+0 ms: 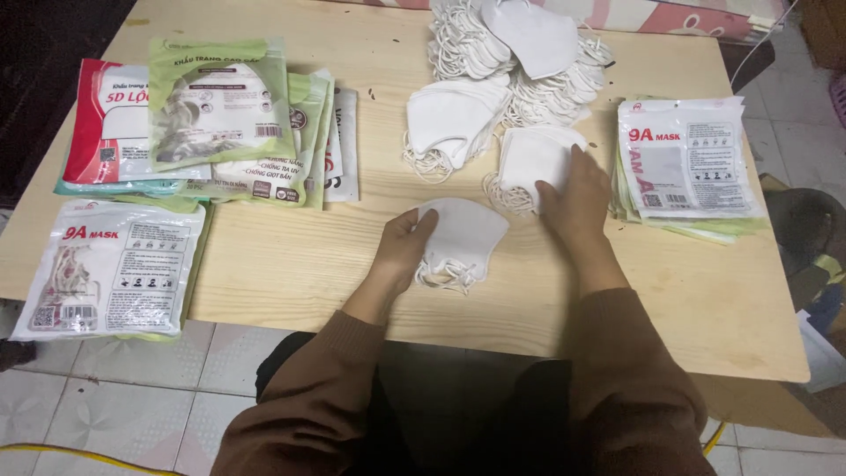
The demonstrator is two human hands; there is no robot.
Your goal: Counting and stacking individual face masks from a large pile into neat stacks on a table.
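Observation:
My left hand (401,247) grips the left edge of a small stack of white face masks (467,234) lying on the wooden table (291,256), ear loops hanging at its front. My right hand (577,198) rests flat on another stack of white masks (529,154) just behind and to the right. Its fingers press on the top mask. Further back lie a third stack (449,119) and a large loose heap of masks (520,44).
Filled mask packets lie at the left: a white one (110,269) over the front edge, green and red ones (211,110) stacked behind. A pile of flat packets (683,159) sits at the right. Tiled floor lies below; a dark object stands at far right.

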